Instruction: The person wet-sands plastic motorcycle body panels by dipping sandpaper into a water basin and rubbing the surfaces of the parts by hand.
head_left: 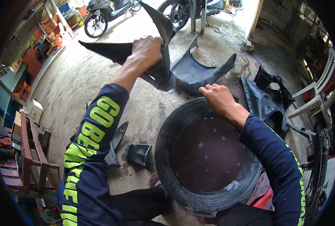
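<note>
My left hand (pixel 147 51) is closed around a black plastic motorcycle fairing panel (pixel 158 73), raised above the floor with pointed ends spreading left and up. My right hand (pixel 219 97) is closed at the far rim of a round black tub (pixel 163 150); its fingertips are hidden, and I cannot tell whether they grip the rim or the panel beyond. That curved dark panel (pixel 197 73) lies just past the tub; whether it joins the raised one is unclear. Dark reddish-brown liquid (pixel 209 154) with patches of foam fills much of the tub.
More black plastic parts (pixel 263 98) lie right of the tub. A small black piece (pixel 137 153) and a pointed panel (pixel 118 137) are on the concrete floor at left. A wooden bench (pixel 33 154), pale plastic chairs (pixel 320 83) and a parked motorcycle (pixel 107 13) stand around.
</note>
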`<state>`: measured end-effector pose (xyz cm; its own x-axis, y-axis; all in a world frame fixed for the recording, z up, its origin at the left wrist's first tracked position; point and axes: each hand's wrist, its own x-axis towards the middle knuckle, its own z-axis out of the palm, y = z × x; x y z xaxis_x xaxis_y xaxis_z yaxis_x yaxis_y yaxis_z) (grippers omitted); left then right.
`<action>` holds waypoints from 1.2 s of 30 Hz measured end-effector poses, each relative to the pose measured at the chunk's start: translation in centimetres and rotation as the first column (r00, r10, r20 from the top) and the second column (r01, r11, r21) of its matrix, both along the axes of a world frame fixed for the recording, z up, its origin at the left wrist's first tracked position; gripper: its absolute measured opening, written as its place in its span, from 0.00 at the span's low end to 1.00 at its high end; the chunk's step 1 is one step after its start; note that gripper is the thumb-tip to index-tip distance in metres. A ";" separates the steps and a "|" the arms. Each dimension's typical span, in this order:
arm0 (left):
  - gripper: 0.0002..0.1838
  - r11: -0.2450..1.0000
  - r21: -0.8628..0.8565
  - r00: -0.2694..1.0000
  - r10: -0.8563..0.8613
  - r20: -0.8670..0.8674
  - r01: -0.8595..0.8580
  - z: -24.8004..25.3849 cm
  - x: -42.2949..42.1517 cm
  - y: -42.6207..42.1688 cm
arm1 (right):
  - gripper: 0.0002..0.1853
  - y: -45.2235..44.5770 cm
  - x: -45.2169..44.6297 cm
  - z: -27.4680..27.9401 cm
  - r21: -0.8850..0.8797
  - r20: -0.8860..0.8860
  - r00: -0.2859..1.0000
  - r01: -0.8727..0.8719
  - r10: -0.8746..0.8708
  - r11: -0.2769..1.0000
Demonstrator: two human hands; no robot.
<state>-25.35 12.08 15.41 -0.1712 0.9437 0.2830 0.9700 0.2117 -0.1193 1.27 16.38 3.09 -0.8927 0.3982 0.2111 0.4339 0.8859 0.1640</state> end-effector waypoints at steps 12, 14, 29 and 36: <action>0.28 0.898 0.436 0.878 -0.166 0.450 -0.054 4.4 0.4 0.7 | 0.13 1.1 4.8 7.6 0.026 -0.303 0.927 0.241 -0.222 0.970; 0.30 0.867 0.494 0.870 -0.191 0.454 -0.067 5.0 0.3 0.3 | 0.15 1.6 6.8 9.2 0.065 -0.428 0.874 0.283 -0.230 0.957; 0.31 0.852 0.289 0.660 -0.522 0.540 0.437 2.3 10.4 -3.9 | 0.17 -6.3 16.3 9.5 -0.285 -0.403 0.855 0.222 -0.327 0.932; 0.30 0.699 0.050 0.601 -0.646 0.470 0.713 -3.1 14.5 -2.8 | 0.22 -8.7 16.1 3.6 -0.345 -0.302 0.920 0.137 -0.248 0.929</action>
<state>-10.83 9.29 12.31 0.4679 0.8570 0.2160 0.7770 -0.5154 0.3615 17.33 7.71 6.69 -0.6899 0.6493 0.3200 0.5805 0.7604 -0.2913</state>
